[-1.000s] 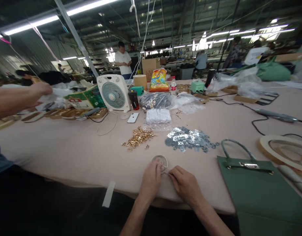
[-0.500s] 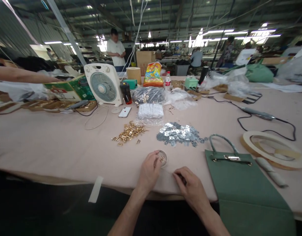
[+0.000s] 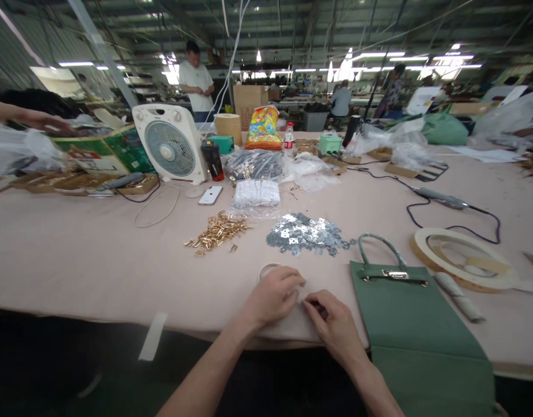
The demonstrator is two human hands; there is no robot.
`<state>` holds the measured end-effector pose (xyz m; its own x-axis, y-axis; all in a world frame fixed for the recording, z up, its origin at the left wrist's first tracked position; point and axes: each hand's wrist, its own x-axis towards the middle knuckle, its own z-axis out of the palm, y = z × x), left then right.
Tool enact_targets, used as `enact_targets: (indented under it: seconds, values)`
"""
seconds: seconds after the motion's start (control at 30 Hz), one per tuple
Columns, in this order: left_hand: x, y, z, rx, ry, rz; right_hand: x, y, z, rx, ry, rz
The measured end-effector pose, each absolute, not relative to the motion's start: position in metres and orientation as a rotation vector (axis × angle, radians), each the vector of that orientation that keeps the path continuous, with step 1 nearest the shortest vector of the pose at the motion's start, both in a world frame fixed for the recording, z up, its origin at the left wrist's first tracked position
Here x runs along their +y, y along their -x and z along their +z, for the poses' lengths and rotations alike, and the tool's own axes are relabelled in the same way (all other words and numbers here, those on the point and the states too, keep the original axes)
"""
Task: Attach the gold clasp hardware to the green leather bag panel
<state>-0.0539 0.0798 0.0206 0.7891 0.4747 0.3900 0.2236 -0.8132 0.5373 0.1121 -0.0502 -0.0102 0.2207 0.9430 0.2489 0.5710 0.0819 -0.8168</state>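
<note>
Here two hands meet near the table edge: the left hand lies curled over one clear dish, the right hand pinches shut on something too small to tell. Two heaps, gold clips and silver plates, lie beyond; one green bag sits right; bare cloth left

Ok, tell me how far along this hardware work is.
Done: the green bag already carries a metal clasp. In hand: left hand covers a small round dish; right hand pinches something too small to tell. Left: piles of gold pieces and silver plates.
</note>
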Motion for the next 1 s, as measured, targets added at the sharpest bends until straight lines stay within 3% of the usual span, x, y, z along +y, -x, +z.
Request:
enact_targets:
  seconds: [0.1, 0.37, 0.57, 0.67, 1.0]
  values:
    - [0.079, 0.06, 0.021, 0.322, -2.551, 0.547, -0.048, -0.115, -0.008, -1.455, 1.553, 0.524]
    - [0.086, 0.054, 0.015, 0.318, -2.618, 0.433, -0.049, -0.126, -0.007, -1.664, 1.52, 0.413]
    - [0.08, 0.051, 0.018, 0.488, -2.575, 0.425, -0.051, -0.129, -0.005, -2.031, 1.399, 0.021]
    - [0.08, 0.046, 0.016, 0.641, -2.536, 0.473, -0.055, -0.121, -0.002, -2.185, 1.175, 0.01]
    - [0.13, 0.116, -0.028, 0.885, -2.647, 0.715, -0.095, -0.154, 0.002, -1.206, 1.339, 0.314]
